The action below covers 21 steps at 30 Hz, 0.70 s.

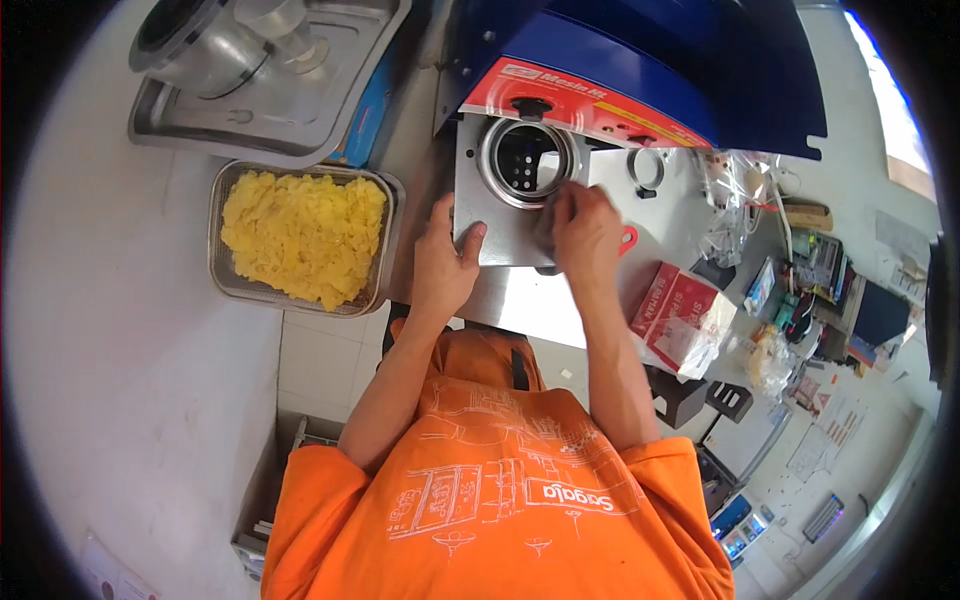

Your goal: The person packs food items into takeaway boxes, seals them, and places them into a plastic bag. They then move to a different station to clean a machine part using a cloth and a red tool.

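A steel plate (501, 238) juts out from the front of a blue and red machine, apparently a cup sealer (570, 105). Set into it is a round metal ring (487, 161), with a dark opening and a few pale holes visible inside. My left hand (444, 266) grips the plate's left edge, thumb on top and fingers along the side. Near the ring's lower right is my right hand (589, 229), blurred, with its fingers curled over the plate. Something greyish shows under those fingers, too blurred to name.
On the left, a wire basket (396, 225) holds yellow chips, below a steel tray (337, 127) with a metal pot (202, 64). A loose metal ring (646, 169), a red-handled tool (628, 238), a red carton (667, 311) and plastic bags (724, 225) lie to the right.
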### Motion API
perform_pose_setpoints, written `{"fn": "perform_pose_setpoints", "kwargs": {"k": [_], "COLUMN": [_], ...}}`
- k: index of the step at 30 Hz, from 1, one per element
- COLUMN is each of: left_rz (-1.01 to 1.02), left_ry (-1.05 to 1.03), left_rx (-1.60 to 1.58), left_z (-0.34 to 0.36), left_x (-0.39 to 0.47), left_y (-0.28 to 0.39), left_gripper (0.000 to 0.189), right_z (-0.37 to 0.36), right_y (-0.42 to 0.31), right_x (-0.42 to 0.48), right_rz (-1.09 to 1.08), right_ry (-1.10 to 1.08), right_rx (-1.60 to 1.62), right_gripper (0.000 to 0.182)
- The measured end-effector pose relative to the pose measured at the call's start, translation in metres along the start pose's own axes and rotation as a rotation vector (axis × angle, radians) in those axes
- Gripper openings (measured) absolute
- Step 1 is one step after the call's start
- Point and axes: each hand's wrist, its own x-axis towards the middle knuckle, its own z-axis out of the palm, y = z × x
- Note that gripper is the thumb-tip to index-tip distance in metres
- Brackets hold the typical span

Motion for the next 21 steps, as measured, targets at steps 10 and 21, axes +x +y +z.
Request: {"fn": "perform_pose_setpoints", "kwargs": {"k": [10, 21], "left_rz": [0.126, 0.168], "left_ry": [0.063, 0.099], "left_rx": [-0.072, -0.093], "left_z": [0.007, 0.014], "left_x": [0.005, 0.004], "left_y": [-0.018, -0.028], "left_gripper": [0.050, 0.052], "right_z": [-0.003, -0.001], "right_y": [-0.004, 0.006], "right_x": [-0.010, -0.003], "right_rz": [-0.039, -0.257], "right_ry": [-0.091, -0.094], "right_rx": [-0.202, 0.013], "right_gripper": [0.014, 0.009]}}
